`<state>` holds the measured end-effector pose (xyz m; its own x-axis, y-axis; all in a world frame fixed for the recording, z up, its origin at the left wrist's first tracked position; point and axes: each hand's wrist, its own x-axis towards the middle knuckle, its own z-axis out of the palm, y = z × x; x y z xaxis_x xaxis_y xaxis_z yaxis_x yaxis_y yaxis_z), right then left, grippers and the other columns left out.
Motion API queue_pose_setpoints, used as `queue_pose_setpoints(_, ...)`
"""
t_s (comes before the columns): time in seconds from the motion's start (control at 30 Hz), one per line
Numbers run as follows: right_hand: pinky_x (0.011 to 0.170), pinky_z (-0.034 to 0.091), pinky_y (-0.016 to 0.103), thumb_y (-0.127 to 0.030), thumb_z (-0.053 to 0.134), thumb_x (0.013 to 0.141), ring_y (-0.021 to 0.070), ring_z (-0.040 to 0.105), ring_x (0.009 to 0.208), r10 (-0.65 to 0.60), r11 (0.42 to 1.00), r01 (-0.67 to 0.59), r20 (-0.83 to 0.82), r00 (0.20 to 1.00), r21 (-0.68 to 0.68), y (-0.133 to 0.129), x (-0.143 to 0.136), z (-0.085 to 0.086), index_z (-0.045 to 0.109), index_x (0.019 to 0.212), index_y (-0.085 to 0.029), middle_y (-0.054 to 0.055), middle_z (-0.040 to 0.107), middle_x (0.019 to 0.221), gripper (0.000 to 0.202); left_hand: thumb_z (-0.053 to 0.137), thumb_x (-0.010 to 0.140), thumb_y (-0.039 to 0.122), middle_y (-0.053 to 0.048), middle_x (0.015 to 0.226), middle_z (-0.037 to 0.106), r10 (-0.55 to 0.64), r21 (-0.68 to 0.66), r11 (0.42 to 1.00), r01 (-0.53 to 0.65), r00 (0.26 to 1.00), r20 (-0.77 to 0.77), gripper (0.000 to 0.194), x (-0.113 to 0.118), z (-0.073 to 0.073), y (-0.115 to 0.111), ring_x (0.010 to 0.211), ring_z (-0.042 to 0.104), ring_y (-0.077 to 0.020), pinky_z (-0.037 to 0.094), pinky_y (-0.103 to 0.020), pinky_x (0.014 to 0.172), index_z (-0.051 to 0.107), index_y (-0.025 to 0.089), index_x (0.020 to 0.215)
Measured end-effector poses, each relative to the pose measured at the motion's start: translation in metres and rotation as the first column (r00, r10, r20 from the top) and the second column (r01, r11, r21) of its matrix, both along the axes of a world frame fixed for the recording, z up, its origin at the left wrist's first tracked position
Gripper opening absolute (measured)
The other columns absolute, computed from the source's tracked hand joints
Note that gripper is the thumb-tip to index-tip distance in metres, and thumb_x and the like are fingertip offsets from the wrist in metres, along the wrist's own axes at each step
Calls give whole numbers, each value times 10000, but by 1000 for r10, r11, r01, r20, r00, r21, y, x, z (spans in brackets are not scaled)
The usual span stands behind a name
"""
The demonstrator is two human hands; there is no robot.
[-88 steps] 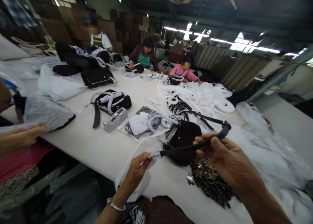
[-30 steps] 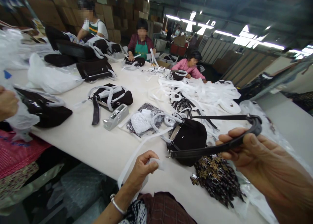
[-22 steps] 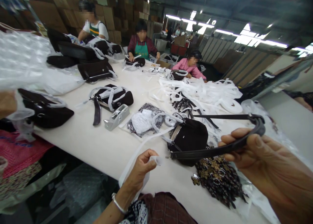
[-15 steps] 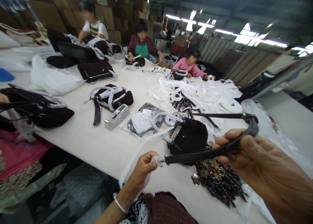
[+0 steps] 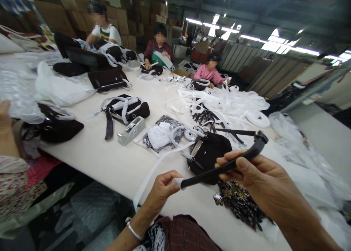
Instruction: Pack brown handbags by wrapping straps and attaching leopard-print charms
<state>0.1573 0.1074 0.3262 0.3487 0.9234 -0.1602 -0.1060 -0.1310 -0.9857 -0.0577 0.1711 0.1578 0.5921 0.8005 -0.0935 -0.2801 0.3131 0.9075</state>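
A dark strap [image 5: 203,175] with a metal buckle at its upper end stretches between my two hands over the near table edge. My left hand [image 5: 164,187] pinches a white wrapping strip [image 5: 178,181] around the strap's lower end. My right hand [image 5: 255,178] grips the strap farther up, thumb on top. Behind it lies a black bag [image 5: 211,152], partly hidden by the strap and my fingers. A long white strip [image 5: 149,178] runs from the bag down past my left wrist. Below my right hand is a heap of dark straps with metal clips [image 5: 241,199].
A tape dispenser [image 5: 131,131], a black bag with wrapped handles [image 5: 128,108] and a plastic packet [image 5: 163,134] lie mid-table. White strips [image 5: 227,101] pile up behind. A person's hand [image 5: 4,119] is at the left edge; several people work across the table [image 5: 95,152].
My right hand has moved left along with the strap, and the strap's lower end now sits in the white strip. At the far left, a neighbour's hand has come in with clear plastic over a bag.
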Motion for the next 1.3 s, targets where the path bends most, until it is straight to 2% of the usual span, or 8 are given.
queue_pose_setpoints(0.13, 753, 643, 331, -431, 749, 815, 248, 738, 850, 27, 1000, -28, 123, 992, 5, 2, -2, -5, 717, 1017, -194, 112, 746, 1016, 312, 747, 770, 308, 6, 862, 712, 14, 247, 968, 39, 978, -207, 106, -1, 8, 5, 876, 615, -175, 256, -355, 1110, 739, 208, 806)
queue_pose_setpoints(0.23, 746, 640, 329, -429, 741, 821, 227, 739, 802, -2, 1000, -2, 241, 970, 16, 4, -4, -8, 688, 1059, -191, 105, 746, 1015, 341, 743, 741, 252, 4, 879, 739, 26, 321, 944, 74, 955, -296, 48, -1, 14, 7, 932, 637, -196, 183, -379, 1162, 743, 212, 768)
queue_pose_setpoints(0.37, 700, 629, 324, -429, 755, 803, 219, 730, 783, -65, 997, 48, 296, 953, 64, 7, -7, -16, 629, 1034, -197, 86, 753, 965, 351, 704, 765, 279, -17, 819, 722, -66, 187, 974, 130, 946, -317, 117, 1, 18, 4, 854, 615, -192, 414, -306, 908, 765, 191, 813)
queue_pose_setpoints(0.57, 793, 557, 311, -425, 792, 746, 217, 694, 865, 49, 998, -39, 305, 951, -39, 10, -14, -39, 683, 917, -176, 68, 749, 931, 321, 720, 778, 371, -12, 733, 680, -165, 53, 982, 179, 967, -196, 238, 11, 24, 2, 650, 519, -116, 375, -222, 634, 757, 147, 850)
queue_pose_setpoints(0.8, 862, 497, 336, -403, 853, 670, 240, 649, 974, 83, 988, -74, 67, 994, -137, 4, -23, -72, 735, 935, -175, 76, 724, 1049, 369, 702, 772, 245, -7, 682, 677, -49, 194, 975, 104, 962, -269, 94, 28, 35, -5, 626, 547, -125, 392, -221, 609, 727, 157, 752)
queue_pose_setpoints(1.07, 851, 527, 349, -494, 747, 792, 209, 700, 876, -21, 997, -6, -373, 928, -73, 5, -7, -69, 666, 1087, -179, 96, 749, 953, 439, 693, 804, 228, -10, 702, 687, 137, 421, 907, 7, 940, -312, 73, 31, 28, -18, 650, 595, -132, 430, -212, 636, 729, 176, 768)
queue_pose_setpoints(1.17, 801, 547, 328, -409, 806, 754, 197, 706, 833, -61, 998, 55, -315, 947, -29, 5, -7, -68, 635, 1067, -196, 70, 753, 918, 416, 715, 763, 205, -7, 680, 686, 87, 315, 949, 17, 946, -313, 39, 31, 27, -19, 628, 584, -123, 427, -207, 614, 728, 169, 760)
queue_pose_setpoints(1.3, 777, 561, 332, -393, 799, 765, 214, 707, 877, -86, 994, 91, -82, 993, 58, 1, -9, -65, 608, 1062, -218, 58, 752, 965, 394, 730, 729, 255, -33, 696, 707, -106, -40, 994, 100, 975, -194, 142, 30, 26, -20, 619, 630, -143, 485, -228, 599, 720, 138, 808)
